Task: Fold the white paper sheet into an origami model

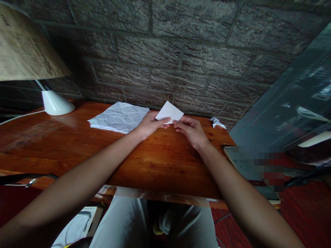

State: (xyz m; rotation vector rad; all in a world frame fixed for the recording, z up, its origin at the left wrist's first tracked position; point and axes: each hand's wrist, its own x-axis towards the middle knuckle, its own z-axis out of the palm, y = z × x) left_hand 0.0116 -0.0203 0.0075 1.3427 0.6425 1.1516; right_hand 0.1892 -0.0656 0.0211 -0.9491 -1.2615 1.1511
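Observation:
A small folded white paper [169, 111] is held up near the far edge of the wooden table [77, 144]. My left hand [149, 124] pinches its lower left edge, thumb on top. The fingertips of my right hand [190, 130] are closed on the lower right corner. Both forearms reach across the table from the near side. A creased white sheet [119, 117] lies flat just left of my left hand. A small folded paper piece [216, 122] lies to the right of my right hand.
A lamp with a white base [55, 103] and a tan shade [23, 48] stands at the far left. A brick wall [165, 51] backs the table. A dark glass panel [289, 100] leans at the right, with a book [245, 162] beside the table.

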